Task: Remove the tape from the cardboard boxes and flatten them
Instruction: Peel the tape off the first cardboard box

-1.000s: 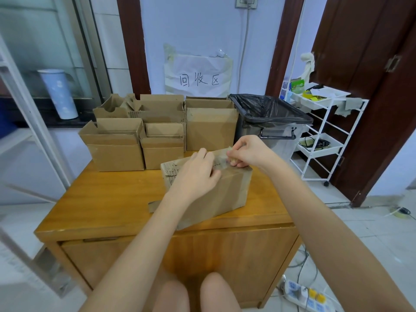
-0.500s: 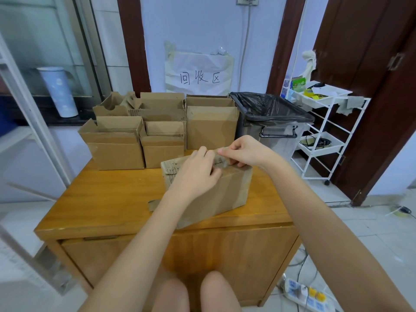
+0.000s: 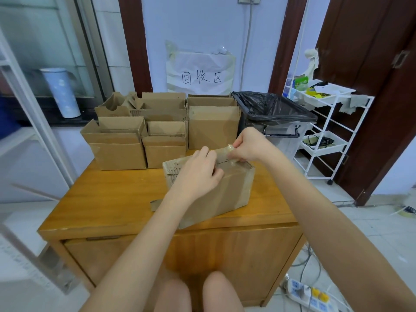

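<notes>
Knees, bare, fill the bottom edge, nearest the viewer, below the grip. Above them a wooden cabinet [image 3: 112, 199] carries the work. On its top, tilted with its near edge overhanging the cabinet front, lies the taped cardboard box [image 3: 229, 192]: brown, scuffed, glossy where clear tape covers its near face, with torn corrugation along its left end. The left hand [image 3: 198, 172] rests on the box's upper edge, fingers curled over it, holding the box down. Just to the right of it, the right hand [image 3: 249, 145] pinches the free end of the tape strip [image 3: 224, 153] between thumb and fingertips; the strip is translucent, wrinkled, and lifted off the box top, with its lower end still stuck down between the two hands. Left of the grip and farther back, open cardboard boxes [image 3: 117, 147] stand in rows, flaps up, touching one another. Right of the grip, beyond the cabinet, a bin with a black bag [image 3: 270, 106] stands beside a white wire trolley [image 3: 326, 122]. Farthest back, a paper sign [image 3: 200, 73] is taped to the wall.
</notes>
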`<act>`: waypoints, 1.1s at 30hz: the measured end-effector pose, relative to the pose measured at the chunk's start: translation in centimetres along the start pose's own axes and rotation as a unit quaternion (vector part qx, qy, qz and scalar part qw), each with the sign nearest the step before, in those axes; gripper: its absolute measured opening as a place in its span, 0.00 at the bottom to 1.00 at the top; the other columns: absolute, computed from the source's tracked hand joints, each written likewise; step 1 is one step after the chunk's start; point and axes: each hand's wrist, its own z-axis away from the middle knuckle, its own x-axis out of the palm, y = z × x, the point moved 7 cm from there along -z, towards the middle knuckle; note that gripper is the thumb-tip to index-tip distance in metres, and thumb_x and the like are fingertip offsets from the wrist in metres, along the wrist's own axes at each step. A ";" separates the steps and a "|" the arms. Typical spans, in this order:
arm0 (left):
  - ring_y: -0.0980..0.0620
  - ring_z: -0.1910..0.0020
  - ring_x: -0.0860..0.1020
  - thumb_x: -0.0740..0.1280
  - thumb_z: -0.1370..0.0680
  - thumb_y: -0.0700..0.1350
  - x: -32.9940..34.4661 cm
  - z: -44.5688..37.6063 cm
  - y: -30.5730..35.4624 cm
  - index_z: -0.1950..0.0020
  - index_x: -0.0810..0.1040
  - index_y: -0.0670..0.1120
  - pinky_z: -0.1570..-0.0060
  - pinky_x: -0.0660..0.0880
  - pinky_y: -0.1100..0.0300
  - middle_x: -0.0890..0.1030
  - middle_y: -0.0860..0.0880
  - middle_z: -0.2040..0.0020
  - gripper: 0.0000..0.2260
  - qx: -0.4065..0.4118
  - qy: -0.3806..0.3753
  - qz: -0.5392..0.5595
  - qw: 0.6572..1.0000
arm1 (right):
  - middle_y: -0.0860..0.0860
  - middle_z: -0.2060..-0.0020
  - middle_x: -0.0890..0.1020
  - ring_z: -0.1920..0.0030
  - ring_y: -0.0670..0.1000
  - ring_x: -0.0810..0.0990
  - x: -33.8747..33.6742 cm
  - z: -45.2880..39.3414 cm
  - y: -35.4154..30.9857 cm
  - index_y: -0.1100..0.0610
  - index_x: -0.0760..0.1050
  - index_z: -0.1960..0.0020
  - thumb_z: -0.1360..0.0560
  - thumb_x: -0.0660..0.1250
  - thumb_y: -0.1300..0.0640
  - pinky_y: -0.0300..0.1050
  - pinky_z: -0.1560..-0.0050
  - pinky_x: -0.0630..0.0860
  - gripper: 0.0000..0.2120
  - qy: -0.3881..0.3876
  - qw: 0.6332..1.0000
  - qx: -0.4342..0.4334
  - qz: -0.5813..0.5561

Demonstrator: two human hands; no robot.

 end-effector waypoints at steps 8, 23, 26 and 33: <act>0.52 0.56 0.65 0.59 0.20 0.48 0.1 -0.1 -0.1 0.55 0.64 0.46 0.59 0.63 0.60 0.65 0.50 0.55 0.08 0.003 -0.002 -0.009 1.000 | 0.52 0.79 0.72 0.64 0.55 0.85 -2.8 -0.5 0.6 0.56 0.62 0.74 0.26 0.64 0.63 0.46 0.61 0.78 0.20 -0.018 0.999 -0.031 0.031; 0.53 0.56 0.65 0.59 0.20 0.49 0.1 -0.2 0.0 0.56 0.63 0.47 0.59 0.63 0.60 0.65 0.50 0.55 0.09 0.005 -0.005 -0.014 1.000 | 0.59 0.57 0.83 0.59 0.52 0.83 -2.5 0.4 0.2 0.61 0.70 0.56 0.19 0.61 0.58 0.41 0.60 0.82 0.09 -0.063 0.991 -0.057 -0.100; 0.52 0.56 0.65 0.59 0.21 0.49 0.2 -0.2 -0.1 0.56 0.64 0.46 0.59 0.65 0.59 0.65 0.50 0.55 0.09 0.003 -0.003 -0.018 1.000 | 0.57 0.59 0.83 0.62 0.49 0.83 -2.3 0.4 0.0 0.64 0.76 0.54 0.21 0.64 0.61 0.44 0.55 0.82 0.07 -0.071 0.995 -0.065 -0.038; 0.52 0.55 0.65 0.59 0.21 0.49 0.2 -0.2 -0.1 0.55 0.63 0.46 0.59 0.65 0.58 0.65 0.50 0.55 0.09 0.008 0.002 -0.020 1.000 | 0.54 0.67 0.81 0.67 0.52 0.78 -2.5 -0.1 0.0 0.67 0.80 0.57 0.27 0.68 0.62 0.49 0.54 0.81 0.07 -0.022 0.998 -0.043 0.047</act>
